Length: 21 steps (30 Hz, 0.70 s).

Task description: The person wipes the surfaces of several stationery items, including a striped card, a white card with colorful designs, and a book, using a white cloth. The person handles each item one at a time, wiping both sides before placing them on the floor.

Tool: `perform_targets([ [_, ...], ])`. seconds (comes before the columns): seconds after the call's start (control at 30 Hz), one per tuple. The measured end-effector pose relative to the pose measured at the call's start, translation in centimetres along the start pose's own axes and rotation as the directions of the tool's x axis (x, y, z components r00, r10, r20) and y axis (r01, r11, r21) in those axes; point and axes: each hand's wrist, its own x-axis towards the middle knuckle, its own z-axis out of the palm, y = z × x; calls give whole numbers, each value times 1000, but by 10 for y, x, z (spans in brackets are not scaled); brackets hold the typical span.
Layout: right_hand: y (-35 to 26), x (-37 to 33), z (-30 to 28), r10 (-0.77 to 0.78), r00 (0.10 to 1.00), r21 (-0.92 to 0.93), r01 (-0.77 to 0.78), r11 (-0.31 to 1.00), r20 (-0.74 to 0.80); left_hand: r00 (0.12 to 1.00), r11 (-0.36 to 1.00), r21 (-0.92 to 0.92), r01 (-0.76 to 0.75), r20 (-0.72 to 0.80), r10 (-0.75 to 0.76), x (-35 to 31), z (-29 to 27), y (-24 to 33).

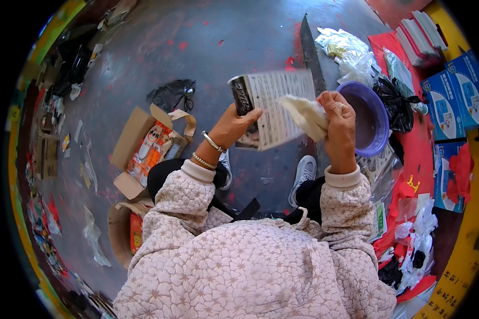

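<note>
The left hand [233,123] grips a flat printed packet [274,109] by its dark end, held above the grey floor [207,48]. The right hand [339,119] is closed around a pale folded cloth [306,114] touching the packet. A purple basin [368,117] sits just right; an open cardboard box [143,149] lies left.

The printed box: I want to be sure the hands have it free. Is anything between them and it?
The left hand grips the printed box directly. The right hand holds a pale cloth that lies against the box.
</note>
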Motion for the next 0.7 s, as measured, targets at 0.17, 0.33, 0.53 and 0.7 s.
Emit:
perform_targets([
  [0.17, 2, -1, 38, -256, 961, -182, 271, 945, 104, 991, 989, -130, -74, 103, 87, -9, 18, 10],
  [0.33, 45, 25, 60, -587, 696, -582, 698, 417, 414, 960, 989, 6, 146, 240, -143, -15, 17, 6],
  [0.53, 42, 65, 14, -644, 754, -763, 342, 548, -125, 988, 978, -150, 145, 81, -134, -12, 19, -5],
  [0.7, 7, 43, -47, 68, 936, 237, 17, 971, -346, 990, 856, -516, -42, -139, -35, -4, -11, -2],
])
